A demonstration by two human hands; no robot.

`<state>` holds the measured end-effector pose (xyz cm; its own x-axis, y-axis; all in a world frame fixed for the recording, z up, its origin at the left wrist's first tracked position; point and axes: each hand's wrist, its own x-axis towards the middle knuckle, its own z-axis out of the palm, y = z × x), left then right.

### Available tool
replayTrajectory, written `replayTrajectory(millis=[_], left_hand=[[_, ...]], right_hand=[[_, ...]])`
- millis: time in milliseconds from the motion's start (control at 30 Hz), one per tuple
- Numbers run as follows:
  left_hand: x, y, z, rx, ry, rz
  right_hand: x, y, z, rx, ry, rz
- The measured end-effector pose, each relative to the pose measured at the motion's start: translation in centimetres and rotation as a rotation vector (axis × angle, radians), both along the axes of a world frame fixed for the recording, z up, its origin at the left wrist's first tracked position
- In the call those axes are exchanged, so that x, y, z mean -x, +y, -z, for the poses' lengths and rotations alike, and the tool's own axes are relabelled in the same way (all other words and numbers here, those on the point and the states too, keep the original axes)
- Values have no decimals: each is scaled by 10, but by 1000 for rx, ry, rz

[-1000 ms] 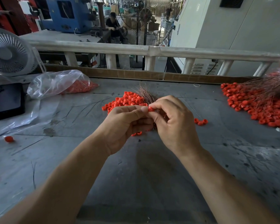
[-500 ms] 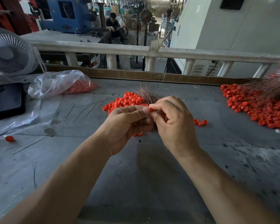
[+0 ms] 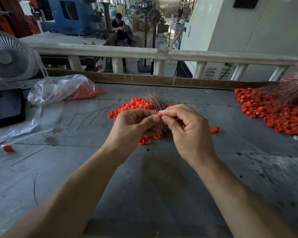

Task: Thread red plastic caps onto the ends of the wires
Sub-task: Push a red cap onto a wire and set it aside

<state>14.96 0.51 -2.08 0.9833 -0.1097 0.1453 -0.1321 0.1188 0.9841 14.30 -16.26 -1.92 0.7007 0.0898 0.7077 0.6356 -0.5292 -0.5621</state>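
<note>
The grey, scuffed surface (image 3: 162,194) runs from the near edge back to a pale railing (image 3: 213,56). At far left stands a white fan (image 3: 9,56), with a dark flat device (image 3: 6,107) lying in front of it. Next to that, a clear plastic bag (image 3: 58,89) holds red caps at its right end. At far right a big heap of red caps (image 3: 279,115) lies spread out, with a spray of thin coppery wires (image 3: 286,92) lying over it. A smaller pile of caps (image 3: 136,104) sits in the middle, just behind the hands.

The left hand (image 3: 132,127) is clenched round a bundle of wires (image 3: 156,100), whose tips fan out above the fingers. The right hand (image 3: 189,133) pinches a single red cap (image 3: 160,115) between thumb and forefinger, held right at the left thumb tip, above the surface. A stray cap (image 3: 8,148) lies alone near the left edge.
</note>
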Motion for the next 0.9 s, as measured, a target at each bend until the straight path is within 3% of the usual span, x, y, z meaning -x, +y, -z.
replayTrajectory(millis=[300,467,633,900], left_hand=[[2,0,-1,-106,-151,-85],[3,1,-1,-138,-164,-111],[4,-1,-4,9,-72,-93],[3,-6,-1,180,125,-32]], right_hand=[[4,5,-2,88,-159,94],[3,3,-2,77,-110,54],[4,8,-1,42,-5,16],[3,14,5,64,-82,146]])
